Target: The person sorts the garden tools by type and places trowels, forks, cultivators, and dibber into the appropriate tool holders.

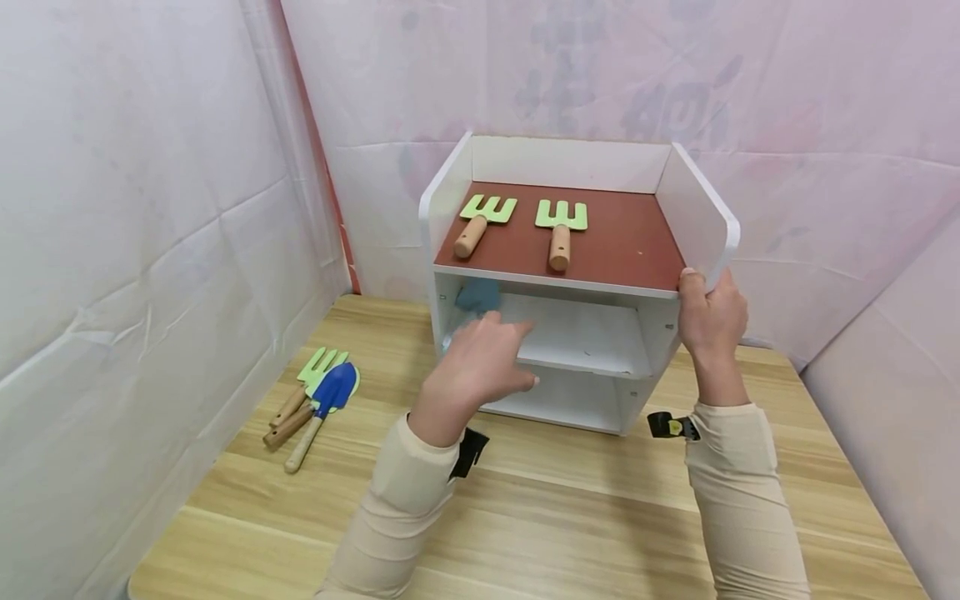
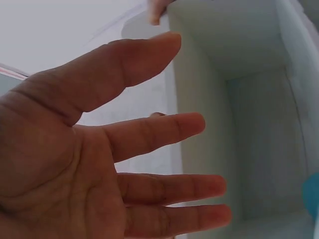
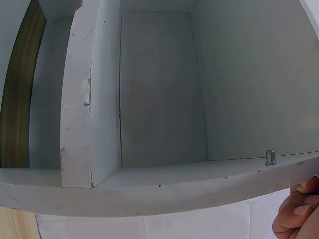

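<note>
Head view: white shelf unit stands toward the far edge of the desk; left green fork and right green fork lie loose on its brown top. Right hand grips the unit's front right corner, thumb on the top board, fingers around the side panel. Left hand is before the upper compartment, fingers spread, nothing held; contact with the board cannot be told. A blue piece sits at that compartment's left end, partly hidden, blurred. Near the desk's left edge: blue trowel over wooden-handled tools. Left wrist view: thumb and three fingers wide apart, no object between; blue piece just enters at the frame's right edge. Right wrist view: curled fingers against the side panel's outer face; metal peg on the inner face; front edges chipped. Judgement: unit stiff, fairly heavy, best held by a side panel; blue piece probably light and smooth, to be pinched at its near rim.
</note>
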{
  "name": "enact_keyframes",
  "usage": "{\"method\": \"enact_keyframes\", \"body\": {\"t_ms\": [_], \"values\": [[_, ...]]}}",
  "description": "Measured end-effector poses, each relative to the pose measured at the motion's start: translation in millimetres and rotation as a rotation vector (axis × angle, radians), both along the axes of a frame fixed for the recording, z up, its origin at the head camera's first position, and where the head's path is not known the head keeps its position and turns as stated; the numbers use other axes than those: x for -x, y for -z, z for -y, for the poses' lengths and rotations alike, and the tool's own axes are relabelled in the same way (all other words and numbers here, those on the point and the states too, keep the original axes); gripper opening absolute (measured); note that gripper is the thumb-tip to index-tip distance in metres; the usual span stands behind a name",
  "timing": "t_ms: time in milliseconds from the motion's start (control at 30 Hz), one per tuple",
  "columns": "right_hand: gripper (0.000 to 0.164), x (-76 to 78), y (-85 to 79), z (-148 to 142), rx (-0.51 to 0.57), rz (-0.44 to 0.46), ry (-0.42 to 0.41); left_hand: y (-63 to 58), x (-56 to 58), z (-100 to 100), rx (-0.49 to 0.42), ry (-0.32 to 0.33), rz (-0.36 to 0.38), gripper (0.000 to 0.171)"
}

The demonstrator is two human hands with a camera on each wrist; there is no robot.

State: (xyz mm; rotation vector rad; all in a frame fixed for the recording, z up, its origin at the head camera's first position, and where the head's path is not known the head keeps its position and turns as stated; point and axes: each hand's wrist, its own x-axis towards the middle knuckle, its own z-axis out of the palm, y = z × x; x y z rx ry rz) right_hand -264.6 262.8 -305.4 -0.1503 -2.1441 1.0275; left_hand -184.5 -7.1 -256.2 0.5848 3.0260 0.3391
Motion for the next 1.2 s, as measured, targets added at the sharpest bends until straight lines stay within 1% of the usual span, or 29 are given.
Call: {"method": "enact_keyframes", "body": {"t_ms": [167, 333, 467, 567, 700, 933, 1200], "values": [[0.033, 0.4, 0.6, 0.2, 0.001, -0.002, 0.001, 14.4, -3.3, 7.9, 0.022, -0.014, 0.003, 0.059], [0.029, 0.1, 0.2, 1.3, 0.005, 0.0, 0.007, 29.1, -4.5, 18.3, 0.028, -0.019, -0.02, 0.057], [0.03, -0.5, 0.2, 1.6, 0.003, 0.006, 0.001, 42.7, -4.4, 27.8, 0.051, -0.032, -0.042, 0.053], [0.03, -0.2, 1.0, 0.8, -0.001, 0.009, -0.004, 52.0, -4.1, 34.5, 0.047, -0.045, -0.051, 0.053], [0.03, -1.0, 1.3, 0.1, -0.005, 0.003, -0.005, 61.3, -3.3, 42.4, 0.033, -0.058, -0.04, 0.056], [0.031, -1.7, 0.3, 1.7, -0.003, -0.005, -0.004, 79.3, -3.2, 56.5, 0.002, -0.086, 0.041, 0.058], [0.038, -1.7, 0.8, 1.5, -0.001, -0.006, -0.013, 99.3, -4.0, 74.3, 0.009, -0.102, 0.065, 0.057]]}}
